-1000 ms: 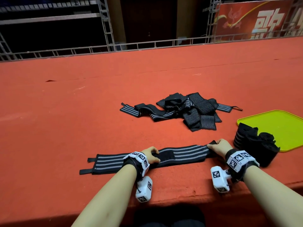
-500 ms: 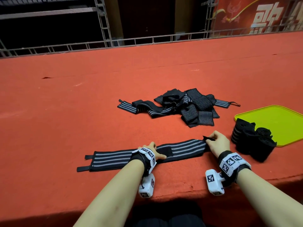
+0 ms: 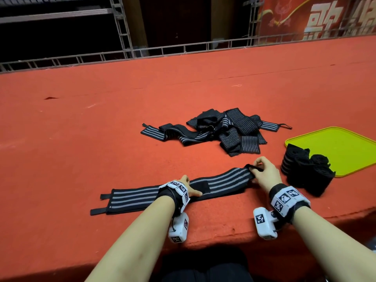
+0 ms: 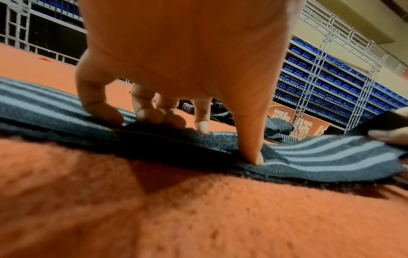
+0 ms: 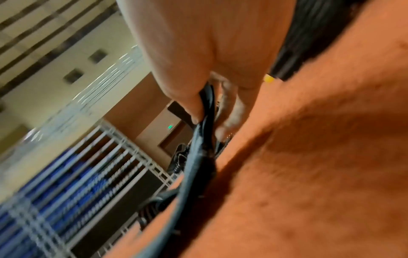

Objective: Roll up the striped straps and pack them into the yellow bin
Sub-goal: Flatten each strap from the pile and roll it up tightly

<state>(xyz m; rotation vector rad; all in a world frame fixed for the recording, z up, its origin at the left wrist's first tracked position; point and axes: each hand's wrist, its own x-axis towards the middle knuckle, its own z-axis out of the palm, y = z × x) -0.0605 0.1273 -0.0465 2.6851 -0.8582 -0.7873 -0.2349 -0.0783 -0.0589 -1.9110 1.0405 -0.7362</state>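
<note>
A few black rolled straps (image 3: 305,169) sit at the flat yellow plastic bin (image 3: 335,147); a tangled pile of striped straps (image 3: 223,133) waits. The left hand (image 3: 188,187) presses spread fingers on the flat black grey-striped strap (image 3: 142,196) while the right hand (image 3: 266,173) pinches its end, rolling barely begun.

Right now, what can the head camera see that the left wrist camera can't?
Only the head view shows the yellow bin, the rolled straps at its near corner, and the flat strap's left end with its two tabs. Only the left wrist view shows the left hand's fingers pressing their tips onto the strap, plus rows of blue seats. Both show the striped strap on the red carpet, the loose pile behind, and the right hand pinching the strap's right end.
</note>
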